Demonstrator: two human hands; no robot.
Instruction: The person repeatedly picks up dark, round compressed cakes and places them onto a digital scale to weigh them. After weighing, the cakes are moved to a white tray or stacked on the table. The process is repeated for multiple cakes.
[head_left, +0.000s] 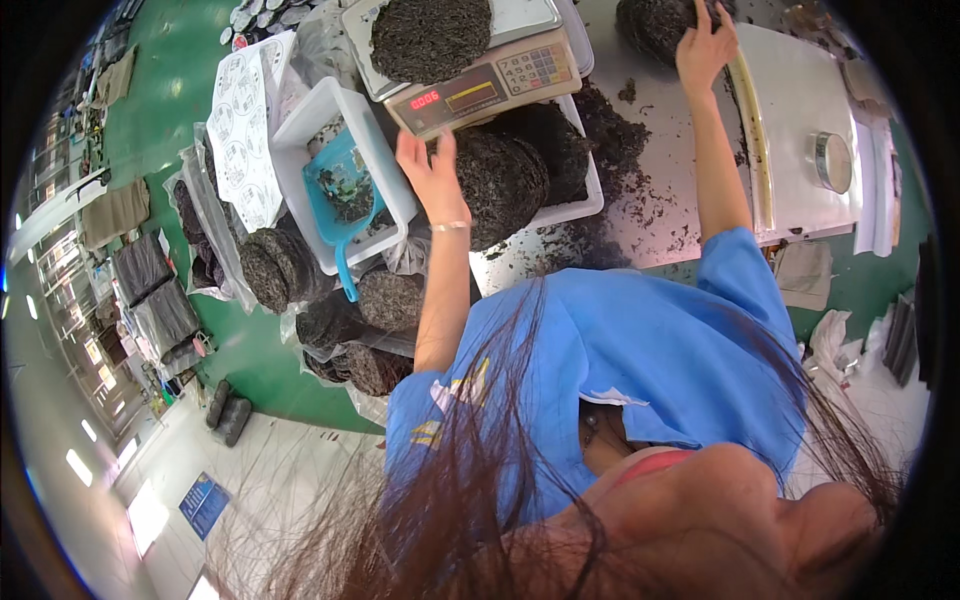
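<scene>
My left hand (436, 176) is at the near edge of a digital scale (442, 101), with its fingers apart. Beside it stand round, dark, fibrous cakes (501, 187) in a white tray (592, 180). One such cake (431, 37) lies on the scale's plate, above the lit red display. My right hand (706, 52) reaches to the top edge of the view, with its fingers over the side of another dark cake (656, 28). Whether it grips that cake is hidden. A blue dustpan (345, 191) with crumbs lies in a white bin (289, 165) left of my left hand.
Dark crumbs (615, 139) are scattered on the metal table (664, 225). A white board (802, 112) with a round metal ring (832, 163) is at the right. Printed sheets (244, 142) and bagged stacks of cakes (277, 270) are at the left.
</scene>
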